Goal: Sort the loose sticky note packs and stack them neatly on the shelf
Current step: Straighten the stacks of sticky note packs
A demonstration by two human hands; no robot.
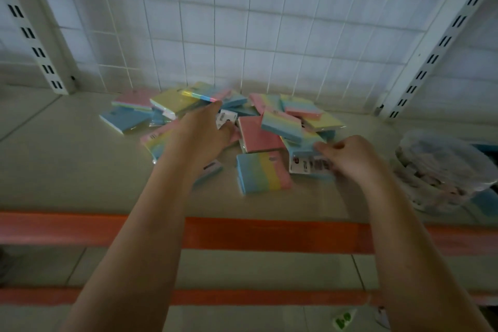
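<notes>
- A blue pack lies flat on the shelf, off to the left of the left hand.
- The left hand reaches into the pile of sticky note packs. Its fingers lie on the packs there. I cannot tell if it holds one.
- A pink pack lies between the two hands.
- A rainbow pack lies flat on the shelf, just left of the right hand and nearer the front edge.
- The right hand pinches a pack with a white barcode label.
- A clear bag sits on the shelf, to the right of the right hand.
</notes>
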